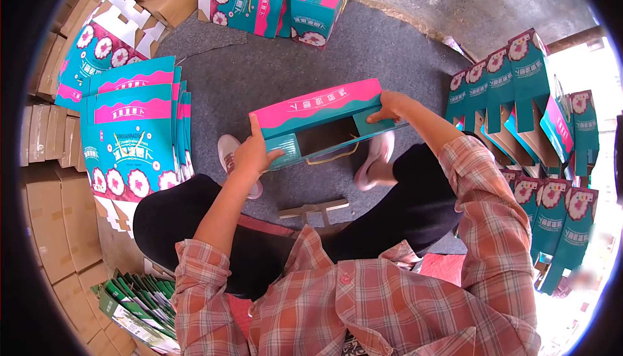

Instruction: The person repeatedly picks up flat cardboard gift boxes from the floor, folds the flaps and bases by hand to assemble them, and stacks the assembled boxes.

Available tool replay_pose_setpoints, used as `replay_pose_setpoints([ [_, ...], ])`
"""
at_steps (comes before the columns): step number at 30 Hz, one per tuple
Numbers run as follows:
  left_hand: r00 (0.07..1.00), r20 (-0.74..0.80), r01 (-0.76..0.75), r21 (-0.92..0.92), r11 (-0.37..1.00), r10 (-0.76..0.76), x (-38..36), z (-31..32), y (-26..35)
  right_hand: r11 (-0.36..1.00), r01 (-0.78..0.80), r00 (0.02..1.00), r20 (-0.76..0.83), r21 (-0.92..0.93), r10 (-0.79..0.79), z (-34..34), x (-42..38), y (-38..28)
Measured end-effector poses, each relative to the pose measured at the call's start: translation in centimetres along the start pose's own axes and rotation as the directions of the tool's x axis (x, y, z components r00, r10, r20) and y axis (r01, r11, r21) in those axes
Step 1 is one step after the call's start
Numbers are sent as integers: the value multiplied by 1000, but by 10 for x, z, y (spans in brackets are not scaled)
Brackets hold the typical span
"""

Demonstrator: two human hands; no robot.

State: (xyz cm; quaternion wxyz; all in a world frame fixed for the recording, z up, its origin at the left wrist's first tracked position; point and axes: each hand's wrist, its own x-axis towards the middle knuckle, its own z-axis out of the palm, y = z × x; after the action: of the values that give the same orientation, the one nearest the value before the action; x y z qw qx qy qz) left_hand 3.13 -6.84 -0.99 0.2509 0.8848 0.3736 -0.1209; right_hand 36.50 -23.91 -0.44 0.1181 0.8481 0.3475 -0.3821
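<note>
A pink and teal carton (318,106) is held in front of my knees, its near side partly open, showing a dark inside. A thin cord handle (332,157) hangs along its near edge. My left hand (254,149) grips the carton's left end, thumb on the teal flap and a finger along the pink side. At the other end, my right hand (392,108) holds the right corner, with its thumb pressed on the teal flap.
Flat printed cartons (133,135) are stacked at the left, beside brown boxes (61,220). Folded teal cartons (525,70) stand in rows at the right. A closed carton (317,9) sits at the top. Green packaging (139,307) lies at the lower left.
</note>
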Motion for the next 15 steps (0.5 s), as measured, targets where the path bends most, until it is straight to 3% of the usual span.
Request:
replay_pose_setpoints([
  [2, 999, -49, -15, -57, 998, 13, 3, 1, -2, 1000, -21, 998, 57, -14, 22, -6, 4, 1],
  [4, 996, -87, -33, -98, 995, 25, 6, 13, -14, 974, 103, 994, 19, 204, -109, 1, 7, 10],
  [6, 946, -320, -153, -295, 943, 53, 15, 40, -28, 946, 144, 988, 16, 292, -155, 10, 16, 19],
  [9, 948, -263, -259, -324, 910, 177, 37, 52, -42, 912, 183, 981, -11, 366, -193, 7, 18, 28],
  [11, 994, -109, -35, -347, 937, -4, 30, 21, -23, 908, 192, 979, -16, 373, -201, 0, 15, 30],
  [14, 982, -189, -38, -273, 961, -15, 36, 7, 5, 928, 184, 981, -6, 324, -192, -14, 10, 46],
  [15, 982, -189, -45, -271, 962, -7, 41, 7, 16, 957, 193, 980, -89, 217, -178, -20, 19, 60],
])
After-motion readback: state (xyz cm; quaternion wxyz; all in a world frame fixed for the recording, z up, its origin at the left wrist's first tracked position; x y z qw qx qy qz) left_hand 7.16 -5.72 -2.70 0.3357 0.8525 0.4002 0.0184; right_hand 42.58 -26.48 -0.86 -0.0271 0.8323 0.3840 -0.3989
